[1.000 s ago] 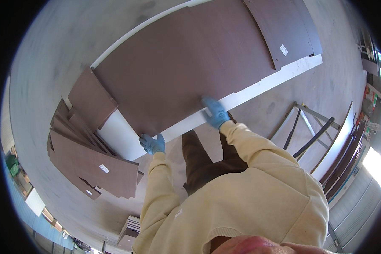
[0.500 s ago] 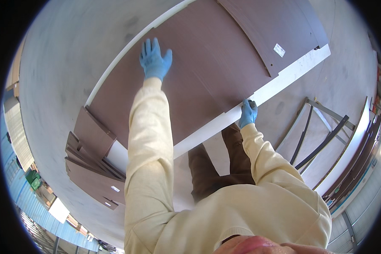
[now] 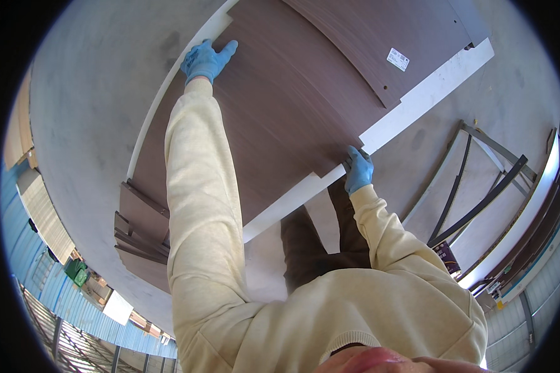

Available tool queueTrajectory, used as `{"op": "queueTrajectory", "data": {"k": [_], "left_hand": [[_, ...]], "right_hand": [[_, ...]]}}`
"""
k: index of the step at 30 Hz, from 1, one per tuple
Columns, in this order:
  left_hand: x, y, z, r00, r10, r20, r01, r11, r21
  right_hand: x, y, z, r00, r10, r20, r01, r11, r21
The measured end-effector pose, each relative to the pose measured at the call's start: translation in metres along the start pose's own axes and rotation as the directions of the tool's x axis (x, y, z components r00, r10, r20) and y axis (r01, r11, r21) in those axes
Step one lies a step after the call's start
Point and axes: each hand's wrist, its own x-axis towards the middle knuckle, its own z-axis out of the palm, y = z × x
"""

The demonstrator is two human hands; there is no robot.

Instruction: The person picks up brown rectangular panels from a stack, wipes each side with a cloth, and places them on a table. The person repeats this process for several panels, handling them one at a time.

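Note:
A large dark brown board (image 3: pixel 292 105) with white edges lies flat on a stack in front of me. My left hand (image 3: pixel 205 60), in a blue glove, reaches across and grips the board's far white edge. In a matching blue glove, my right hand (image 3: pixel 358 170) holds the near white edge (image 3: pixel 292 199) of the same board. A second brown board (image 3: pixel 392 37) with a small white label (image 3: pixel 398 59) overlaps the top right of the stack.
Smaller brown panels (image 3: pixel 143 230) are piled at the left end on the grey concrete floor (image 3: pixel 87 124). A metal frame with dark bars (image 3: pixel 473 186) lies to the right. White and dark boards (image 3: pixel 529 230) lean along the right rim.
My left arm has stretched from the near edge out over the board to its far edge. My right hand has slid right along the near edge.

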Motion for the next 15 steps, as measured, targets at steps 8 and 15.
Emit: {"op": "queueTrajectory", "data": {"k": [8, 15], "left_hand": [[-0.025, 0.011, 0.014, 0.993, 0.087, 0.079, -0.077, 0.989, -0.123], [-0.033, 0.013, 0.017, 0.984, 0.052, 0.17, -0.016, 0.978, -0.21]], "right_hand": [[-0.012, -0.016, -0.07, 0.992, 0.109, 0.057, -0.109, 0.994, -0.002], [-0.083, -0.05, -0.086, 0.955, 0.043, 0.295, -0.015, 0.995, -0.096]]}}
